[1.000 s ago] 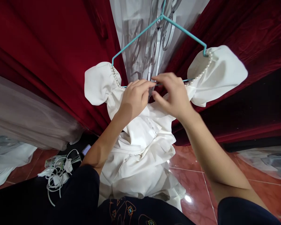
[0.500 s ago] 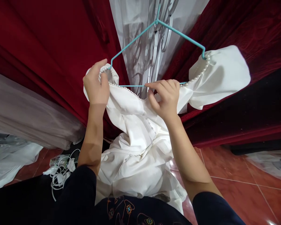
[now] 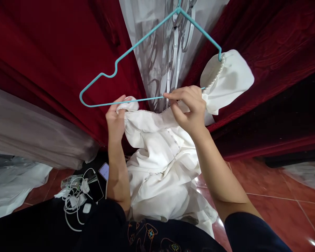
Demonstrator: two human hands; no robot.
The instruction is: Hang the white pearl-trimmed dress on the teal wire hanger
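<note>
A white dress (image 3: 160,157) with a pearl-trimmed neckline and puffed sleeves hangs half on a teal wire hanger (image 3: 136,43). Its right sleeve (image 3: 228,78) sits on the hanger's right end. The left end of the hanger is bare. My left hand (image 3: 117,119) is closed on the dress's left shoulder, just below the hanger's bottom wire. My right hand (image 3: 190,106) pinches the bottom wire and the neckline together near the middle. The skirt bunches down over my lap.
Dark red velvet curtains (image 3: 42,52) hang behind, with sheer white fabric (image 3: 165,45) between them. A tangle of white cables and chargers (image 3: 75,199) and a phone (image 3: 104,170) lie on the red tiled floor (image 3: 265,185) at the left. Pale fabric (image 3: 28,140) lies further left.
My left hand has pulled the left sleeve off the hanger's left end and moved it down and right. The hanger has tilted, its left end now bare. My right hand has stayed on the wire.
</note>
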